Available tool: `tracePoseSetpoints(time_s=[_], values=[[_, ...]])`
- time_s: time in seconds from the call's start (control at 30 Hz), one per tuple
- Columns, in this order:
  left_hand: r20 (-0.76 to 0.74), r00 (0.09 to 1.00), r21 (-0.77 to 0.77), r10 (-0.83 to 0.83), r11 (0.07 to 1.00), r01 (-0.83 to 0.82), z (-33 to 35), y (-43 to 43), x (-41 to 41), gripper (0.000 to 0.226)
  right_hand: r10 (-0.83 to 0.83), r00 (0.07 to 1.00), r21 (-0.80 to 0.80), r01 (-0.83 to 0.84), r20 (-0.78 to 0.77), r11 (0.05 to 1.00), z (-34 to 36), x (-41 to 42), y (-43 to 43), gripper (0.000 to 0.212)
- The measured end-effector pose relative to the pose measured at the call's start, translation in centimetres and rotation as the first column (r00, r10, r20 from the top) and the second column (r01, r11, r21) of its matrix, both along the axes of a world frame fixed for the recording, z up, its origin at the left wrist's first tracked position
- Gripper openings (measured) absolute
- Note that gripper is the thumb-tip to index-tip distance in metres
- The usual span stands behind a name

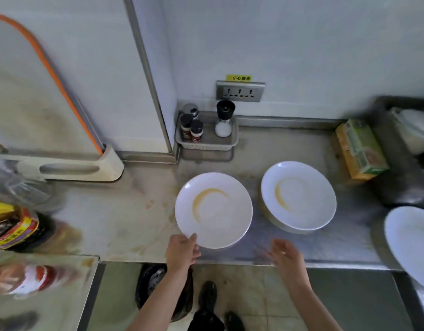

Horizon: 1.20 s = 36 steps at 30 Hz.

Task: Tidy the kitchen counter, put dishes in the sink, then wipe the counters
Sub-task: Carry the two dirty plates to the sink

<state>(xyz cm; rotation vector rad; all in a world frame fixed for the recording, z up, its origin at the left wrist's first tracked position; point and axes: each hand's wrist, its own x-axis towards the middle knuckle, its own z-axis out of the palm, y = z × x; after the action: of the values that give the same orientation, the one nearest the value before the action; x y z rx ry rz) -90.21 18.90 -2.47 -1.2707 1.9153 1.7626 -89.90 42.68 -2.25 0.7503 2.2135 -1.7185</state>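
Observation:
A white plate [214,210] with a brown sauce smear is held at its near rim by my left hand [182,250], thumb on top, above the steel counter [125,211]. To its right another smeared white plate [299,194] rests on top of a stack on the counter. My right hand [286,255] hovers open and blurred at the counter's front edge, below and between the two plates, touching nothing. A third white plate [411,242] shows at the right edge.
A small grey basket [206,144] with spice jars and a salt grinder stands against the wall under a socket. A green-yellow box [360,149] lies at the right, a cutting board stand [70,168] at the left, packaged goods far left. Counter is stained.

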Motion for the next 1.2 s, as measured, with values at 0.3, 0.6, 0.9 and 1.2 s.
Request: tracePoseSetpoints(time_s=[0.3, 0.6, 0.9, 1.2], values=[[-0.071, 0.987, 0.162, 0.145, 0.978, -0.132, -0.7, -0.8, -2.0, 0.009, -0.277, 0.961, -0.013, 0.277, -0.021, 0.961, 0.5, 2.1, 4.2, 0.007], [-0.346, 0.938, 0.173, 0.027, 0.984, 0.035, 2.1, 0.7, -6.1, 0.018, -0.414, 0.91, -0.043, 0.412, -0.036, 0.91, 1.6, 4.1, 10.2, 0.008], [-0.28, 0.934, 0.153, -0.221, 0.95, 0.271, 1.5, 13.9, -11.7, 0.022, -0.462, 0.887, -0.037, 0.462, -0.01, 0.886, 1.1, 4.3, 14.2, 0.008], [-0.187, 0.96, 0.126, -0.207, 0.964, 0.233, -1.8, 17.6, -13.7, 0.026, -0.49, 0.871, -0.037, 0.491, 0.037, 0.87, 0.0, 4.2, 16.7, 0.007]])
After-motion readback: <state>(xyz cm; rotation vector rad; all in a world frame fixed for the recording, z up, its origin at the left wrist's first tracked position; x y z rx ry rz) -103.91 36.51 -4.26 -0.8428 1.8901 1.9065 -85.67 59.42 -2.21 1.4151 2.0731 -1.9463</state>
